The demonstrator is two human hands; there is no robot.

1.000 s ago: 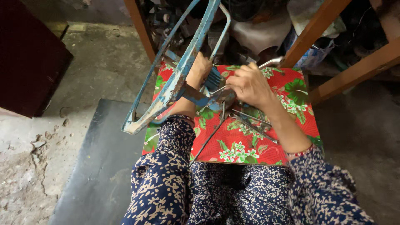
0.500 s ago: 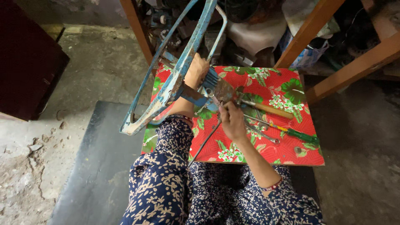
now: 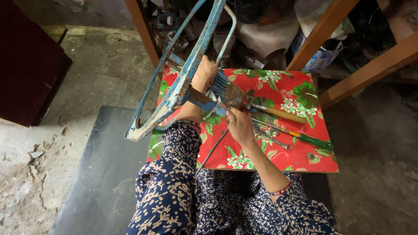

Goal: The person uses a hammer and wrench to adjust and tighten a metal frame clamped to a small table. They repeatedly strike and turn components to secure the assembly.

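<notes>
Slippage is threatening: my left hand (image 3: 204, 74) is gripping the blue frame (image 3: 183, 85) while my right hand (image 3: 239, 124), at five o'clock, is pinching its rusty bracket (image 3: 228, 93).

We see a dark navy garment with a dense cream leafy floral print, covering both arms and the lap. The left sleeve (image 3: 174, 143) runs down to the wrist, ending in a narrow cuff with a dark trim band. The right sleeve (image 3: 300, 209) is pushed up near the elbow, its edge showing a thin red patterned border. Left hand (image 3: 204, 76) and right hand (image 3: 240, 126) are bare, no gloves or rings visible.
</notes>
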